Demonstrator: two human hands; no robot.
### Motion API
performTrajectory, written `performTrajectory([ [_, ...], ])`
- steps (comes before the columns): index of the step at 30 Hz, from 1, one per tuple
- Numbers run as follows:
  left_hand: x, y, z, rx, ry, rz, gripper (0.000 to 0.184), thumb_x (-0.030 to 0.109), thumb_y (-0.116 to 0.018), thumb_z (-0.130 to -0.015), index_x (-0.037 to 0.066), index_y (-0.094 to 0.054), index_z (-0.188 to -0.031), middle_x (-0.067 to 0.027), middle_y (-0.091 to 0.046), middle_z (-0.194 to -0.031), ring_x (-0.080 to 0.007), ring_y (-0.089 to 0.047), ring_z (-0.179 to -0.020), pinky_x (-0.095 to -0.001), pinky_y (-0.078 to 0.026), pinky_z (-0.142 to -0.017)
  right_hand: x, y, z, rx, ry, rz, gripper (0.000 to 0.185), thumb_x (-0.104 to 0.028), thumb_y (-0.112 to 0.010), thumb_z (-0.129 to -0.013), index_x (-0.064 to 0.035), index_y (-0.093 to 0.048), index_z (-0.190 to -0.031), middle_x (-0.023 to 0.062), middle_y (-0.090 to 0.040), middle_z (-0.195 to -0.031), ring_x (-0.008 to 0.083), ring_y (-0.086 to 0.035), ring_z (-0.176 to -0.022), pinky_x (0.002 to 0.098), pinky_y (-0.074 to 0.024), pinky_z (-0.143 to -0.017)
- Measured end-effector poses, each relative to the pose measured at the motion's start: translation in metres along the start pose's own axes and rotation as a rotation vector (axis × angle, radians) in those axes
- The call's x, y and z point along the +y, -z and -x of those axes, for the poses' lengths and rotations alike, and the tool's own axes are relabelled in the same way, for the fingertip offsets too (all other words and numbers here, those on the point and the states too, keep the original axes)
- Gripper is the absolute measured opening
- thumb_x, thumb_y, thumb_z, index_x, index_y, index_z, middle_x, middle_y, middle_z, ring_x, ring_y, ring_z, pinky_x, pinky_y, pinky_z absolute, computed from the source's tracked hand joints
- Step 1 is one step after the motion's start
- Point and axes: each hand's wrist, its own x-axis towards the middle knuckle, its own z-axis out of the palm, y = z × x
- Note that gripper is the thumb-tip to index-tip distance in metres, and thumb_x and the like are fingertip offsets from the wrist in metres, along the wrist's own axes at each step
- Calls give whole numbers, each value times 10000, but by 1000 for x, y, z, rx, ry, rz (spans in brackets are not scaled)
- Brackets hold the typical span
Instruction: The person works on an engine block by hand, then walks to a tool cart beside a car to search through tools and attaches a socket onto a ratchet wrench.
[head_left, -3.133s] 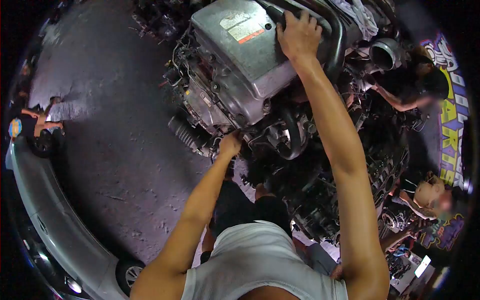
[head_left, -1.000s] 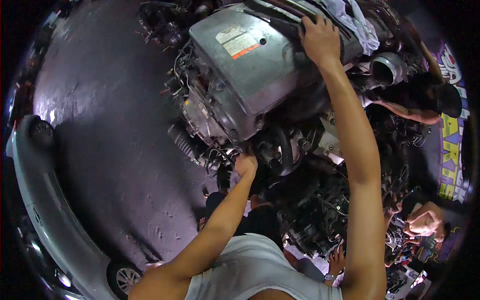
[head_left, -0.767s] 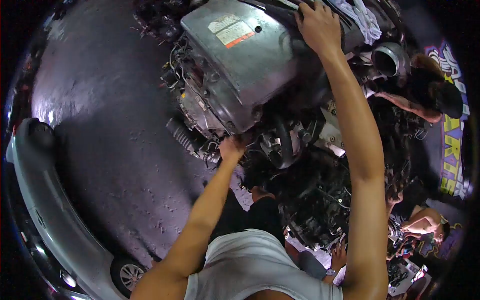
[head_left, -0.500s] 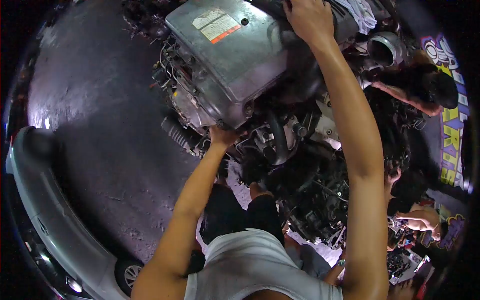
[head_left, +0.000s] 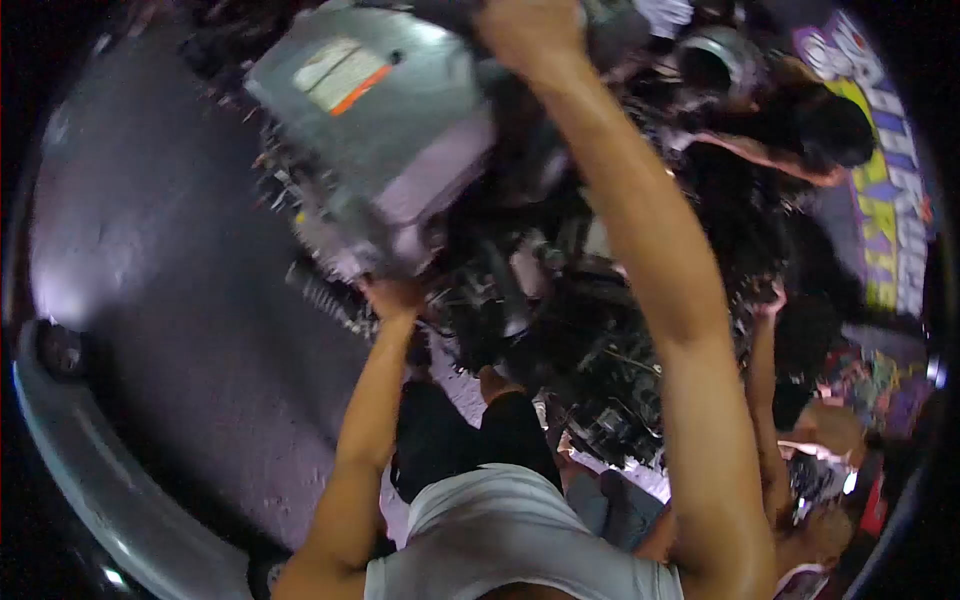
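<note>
A large engine with a grey metal cover (head_left: 390, 110) fills the upper middle, and a white and orange label (head_left: 340, 75) sits on the cover. At the engine's lower edge, near a ribbed black hose (head_left: 325, 298), my left hand (head_left: 395, 297) grips something I cannot make out. My right hand (head_left: 532, 35) is at the top, over dark parts beside the cover; its fingers are cut off or smeared by motion. A dark curved hose (head_left: 508, 290) lies right of my left hand.
A grey car (head_left: 110, 470) stands at the left on the dark floor (head_left: 190, 230). At the right, a person in dark clothing (head_left: 835, 130) reaches toward a round metal pipe (head_left: 715, 65). More people (head_left: 825, 430) are at the lower right, beside other engine parts (head_left: 610, 400).
The engine has shifted left and up in the view, and both my hands have moved left with it. The picture is now blurred. My right hand is closer to the top edge.
</note>
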Motion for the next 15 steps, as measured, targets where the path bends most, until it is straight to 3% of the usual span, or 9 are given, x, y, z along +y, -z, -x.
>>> performTrajectory([
  [1, -1, -6, -1, 40, -32, -5, 810, 708, -529, -763, 131, -529, -1331, -85, -537, -1349, -314, -396, -1312, -594, -174, -1076, 12, -22, -1, -24, 39, 14, 206, -200, -545, -811, -48, -660, -890, 156, -635, -909, 339, -593, -958, 503, -464, -791],
  [2, -2, -12, -2, 81, -64, -12, 771, 674, -512, -803, 143, -498, -1363, -78, -508, -1389, -309, -359, -1342, -590, -163, -1081, 14, -21, 2, 188, 141, -15, 184, -188, -549, -787, -50, -658, -839, 138, -646, -877, 318, -600, -962, 491, -465, -783],
  [3, 0, -8, -9, -94, -29, -45, 764, 690, -496, -802, 146, -523, -1338, -86, -522, -1372, -327, -400, -1305, -592, -186, -1065, 6, 5, -15, -348, -105, -103, 265, -202, -582, -818, -17, -642, -998, 190, -632, -1033, 350, -570, -1062, 490, -452, -866],
  [4, 3, -4, -14, -276, 2, -86, 760, 706, -480, -801, 148, -548, -1313, -94, -535, -1356, -346, -441, -1269, -595, -209, -1050, -5, 5, -11, -402, -170, -1, 289, -272, -512, -895, -113, -651, -1092, 173, -599, -1160, 323, -523, -1131, 477, -396, -912],
  [5, 5, 1, -20, -453, 25, -128, 759, 722, -465, -800, 151, -573, -1288, -101, -549, -1339, -364, -481, -1233, -598, -231, -1034, -4, 3, -3, -118, -69, 99, 261, -240, -516, -876, -99, -667, -1034, 161, -620, -1074, 346, -579, -1021, 484, -440, -842],
  [7, -1, -19, -20, -356, 102, -135, 739, 726, -475, -793, 164, -598, -1258, -115, -591, -1275, -382, -554, -1146, -594, -303, -985, -3, -8, -1, -129, -108, 18, 300, -243, -487, -885, -105, -686, -1062, 170, -599, -1173, 346, -514, -1149, 504, -327, -979],
  [11, 28, 8, -24, -329, 114, 18, 724, 706, -565, -753, 178, -606, -1246, -127, -642, -1184, -375, -592, -1098, -579, -377, -924, 14, -22, 6, -141, -102, 4, 281, -229, -503, -850, -90, -690, -1006, 183, -616, -1106, 338, -541, -1099, 501, -351, -942],
  [12, 26, -11, -22, -54, 30, 10, 709, 682, -611, -734, 182, -609, -1238, -118, -661, -1140, -354, -609, -1079, -563, -416, -899, 23, -26, 8, -126, -89, 1, 270, -225, -508, -834, -85, -692, -975, 187, -623, -1076, 329, -554, -1075, 495, -371, -916],
  [15, 13, -5, -18, -406, 108, -29, 641, 643, -617, -749, 182, -635, -1194, -106, -668, -1117, -332, -622, -1065, -542, -452, -860, 12, -4, 6, -64, -45, 12, 235, -205, -527, -805, -76, -695, -908, 172, -649, -973, 325, -602, -969, 490, -430, -836],
])
